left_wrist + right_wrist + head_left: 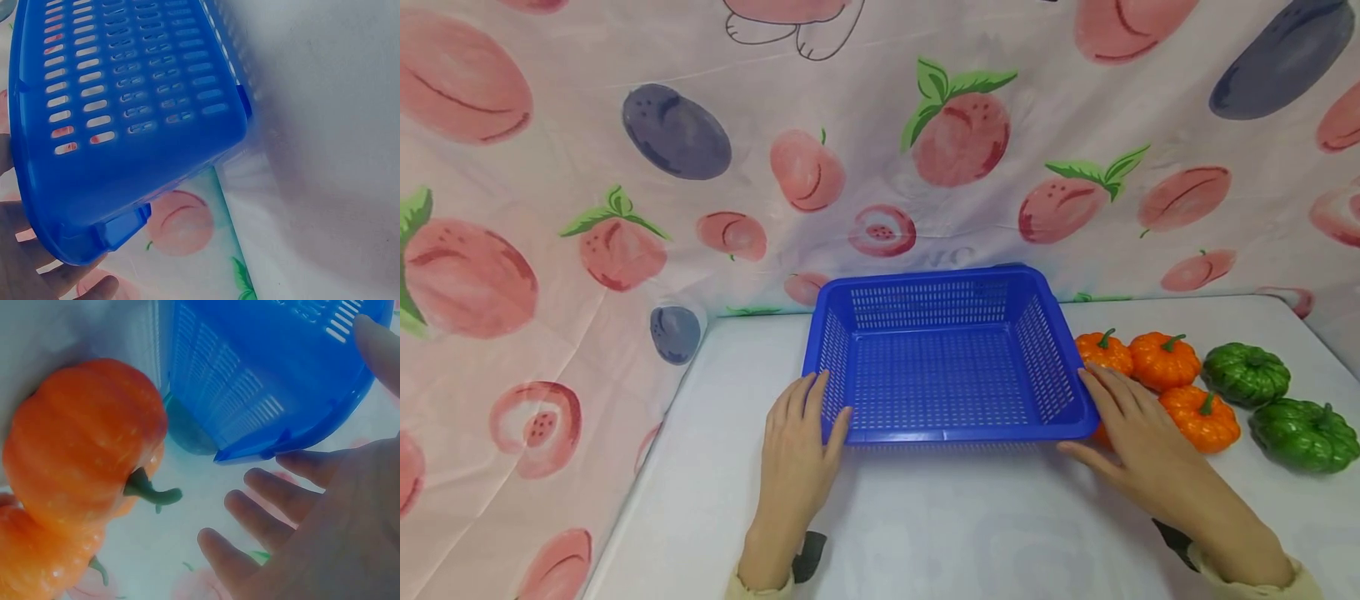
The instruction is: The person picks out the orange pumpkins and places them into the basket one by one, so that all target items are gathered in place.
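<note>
2 corners touched, neither clasped

The blue basket [962, 435] was near the back of the white worktop [940, 533], mouth upward, with the left hand [797, 450] and the right hand [1142, 442] at its near corners. Each grip was loose: the left hand's fingers lay lightly extended on the near-left corner, the thumb apart from them; the right hand's fingers were straight and splayed at the near-right corner. Neither looked curled round the plastic. Whether the base sat fully flat, the views did not settle.

The likeliest trouble lay on the right. Orange pumpkins [1165, 362], 1 of them mostly hidden by the rim and hand, crowded that end, so a rightward push could have rolled them toward the 2 green pumpkins [1246, 375]. Uneven lifting with so light a touch might also have let 1 corner slip and tipped the basket.

Its long axis ran left to right across the person's front, 1 long wall facing the person and the short ends pointing sideways.
</note>
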Demonstrator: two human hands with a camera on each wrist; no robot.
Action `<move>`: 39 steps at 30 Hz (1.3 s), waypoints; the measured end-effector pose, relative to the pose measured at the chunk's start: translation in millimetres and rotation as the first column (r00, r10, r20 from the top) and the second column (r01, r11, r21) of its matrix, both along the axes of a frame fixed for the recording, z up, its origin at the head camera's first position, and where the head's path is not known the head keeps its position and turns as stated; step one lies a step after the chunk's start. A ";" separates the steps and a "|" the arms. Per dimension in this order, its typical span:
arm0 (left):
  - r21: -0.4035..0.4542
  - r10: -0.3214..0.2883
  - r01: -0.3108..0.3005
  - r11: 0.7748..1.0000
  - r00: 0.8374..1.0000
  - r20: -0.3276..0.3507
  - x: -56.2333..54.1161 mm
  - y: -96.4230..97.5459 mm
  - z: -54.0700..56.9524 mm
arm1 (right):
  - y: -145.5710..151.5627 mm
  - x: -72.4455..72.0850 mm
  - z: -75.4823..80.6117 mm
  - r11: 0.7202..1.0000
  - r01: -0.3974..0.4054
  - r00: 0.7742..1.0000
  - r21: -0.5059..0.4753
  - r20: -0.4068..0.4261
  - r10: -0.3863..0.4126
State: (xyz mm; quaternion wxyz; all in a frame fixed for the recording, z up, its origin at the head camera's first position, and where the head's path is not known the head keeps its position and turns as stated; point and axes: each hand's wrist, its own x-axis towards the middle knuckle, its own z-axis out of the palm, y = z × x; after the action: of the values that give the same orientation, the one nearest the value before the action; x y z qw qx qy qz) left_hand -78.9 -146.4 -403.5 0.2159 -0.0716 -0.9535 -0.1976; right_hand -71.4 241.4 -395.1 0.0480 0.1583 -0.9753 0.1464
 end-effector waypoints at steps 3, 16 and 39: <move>0.012 0.002 -0.002 1.000 1.000 -0.001 -1.7 -0.7 0.7 | 2.8 -0.6 -1.4 1.000 -0.002 1.000 0.004 -0.003 0.002; 0.063 0.022 -0.026 0.998 0.998 0.065 -9.1 -4.2 4.9 | 17.8 -3.0 -4.4 0.999 -0.006 1.000 -0.039 0.008 0.007; 0.158 0.043 -0.054 0.986 0.997 0.069 -25.0 -18.2 8.6 | 37.4 -11.5 -7.6 0.998 0.043 0.991 -0.043 0.132 -0.037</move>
State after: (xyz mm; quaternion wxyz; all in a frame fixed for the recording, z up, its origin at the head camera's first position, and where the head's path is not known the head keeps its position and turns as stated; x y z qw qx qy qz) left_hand -104.0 -164.6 -395.0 0.1945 -0.0242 -0.9426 -0.2702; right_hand -82.9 278.8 -402.7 -0.0097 0.1277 -0.9757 0.1775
